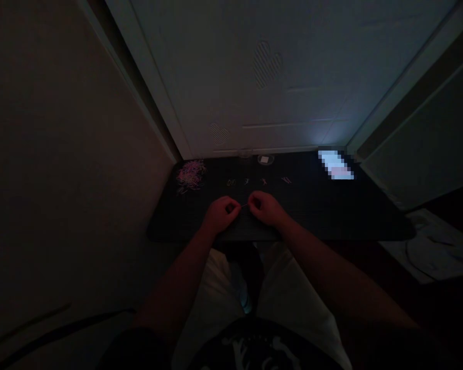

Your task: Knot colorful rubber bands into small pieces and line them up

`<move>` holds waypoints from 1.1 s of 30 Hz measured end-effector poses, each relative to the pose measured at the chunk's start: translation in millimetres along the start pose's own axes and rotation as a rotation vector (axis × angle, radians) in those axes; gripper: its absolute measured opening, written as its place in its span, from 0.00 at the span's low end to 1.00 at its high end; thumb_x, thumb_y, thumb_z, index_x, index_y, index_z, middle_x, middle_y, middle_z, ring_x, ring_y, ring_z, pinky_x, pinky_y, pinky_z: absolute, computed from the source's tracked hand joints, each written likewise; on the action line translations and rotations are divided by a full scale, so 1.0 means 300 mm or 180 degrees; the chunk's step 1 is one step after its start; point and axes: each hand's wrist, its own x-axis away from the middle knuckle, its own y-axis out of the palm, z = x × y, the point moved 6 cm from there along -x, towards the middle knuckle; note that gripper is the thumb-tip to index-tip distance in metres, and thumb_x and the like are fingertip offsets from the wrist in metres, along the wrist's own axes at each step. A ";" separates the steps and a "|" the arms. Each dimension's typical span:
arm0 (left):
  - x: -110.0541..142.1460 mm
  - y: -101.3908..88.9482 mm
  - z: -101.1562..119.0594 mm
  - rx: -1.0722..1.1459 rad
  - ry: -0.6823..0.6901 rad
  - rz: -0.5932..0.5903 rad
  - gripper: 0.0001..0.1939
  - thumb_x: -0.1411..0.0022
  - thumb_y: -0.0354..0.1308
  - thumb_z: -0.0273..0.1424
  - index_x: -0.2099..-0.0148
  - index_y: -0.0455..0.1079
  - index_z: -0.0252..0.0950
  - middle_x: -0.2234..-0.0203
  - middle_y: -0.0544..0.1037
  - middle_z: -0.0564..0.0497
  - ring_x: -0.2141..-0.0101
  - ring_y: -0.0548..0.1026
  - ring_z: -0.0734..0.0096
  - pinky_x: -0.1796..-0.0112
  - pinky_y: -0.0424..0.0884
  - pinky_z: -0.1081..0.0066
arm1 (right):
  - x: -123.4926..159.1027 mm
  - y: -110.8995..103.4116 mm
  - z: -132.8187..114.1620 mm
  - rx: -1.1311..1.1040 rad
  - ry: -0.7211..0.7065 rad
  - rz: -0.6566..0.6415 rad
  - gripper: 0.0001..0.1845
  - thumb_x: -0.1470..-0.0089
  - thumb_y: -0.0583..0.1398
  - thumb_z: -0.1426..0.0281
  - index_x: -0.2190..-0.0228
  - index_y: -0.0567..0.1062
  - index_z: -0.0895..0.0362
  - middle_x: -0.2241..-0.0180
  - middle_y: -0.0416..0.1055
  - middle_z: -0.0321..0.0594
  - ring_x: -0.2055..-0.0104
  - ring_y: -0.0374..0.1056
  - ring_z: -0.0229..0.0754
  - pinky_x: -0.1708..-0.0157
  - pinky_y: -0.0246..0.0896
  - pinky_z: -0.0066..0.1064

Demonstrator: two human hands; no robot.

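Above the front half of a dark table, my left hand (224, 211) and my right hand (264, 206) face each other, both closed in a pinch. Between their fingertips runs a short thin pale strand (244, 205), each end held by one hand. The dim light hides exactly what it is. Just beyond the hands lies a row of small thin pieces: pale loops (231, 182), a small pale bit (246, 181), a pink crossed piece (264, 181) and pinkish sticks (286, 180). A loose pile of thin pink and white strips (192, 175) sits at the back left.
A small clear dish (266, 160) with a white square in it stands at the table's back edge, beside another faint clear dish (245, 153). A glowing, blurred-out screen (336, 165) lies at the back right. A pale panel (231, 77) rises directly behind the dark table (332, 221).
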 end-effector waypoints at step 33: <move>-0.001 -0.001 -0.005 0.0023 -0.0109 -0.0025 0.07 0.44 0.53 0.32 0.69 0.69 0.35 0.74 0.72 0.51 0.71 0.69 0.74 0.69 0.65 0.72 | 0.001 -0.043 0.033 0.0159 0.0328 0.0690 0.02 0.53 0.53 0.73 0.74 0.66 0.56 0.76 0.63 0.35 0.74 0.58 0.36 0.73 0.50 0.28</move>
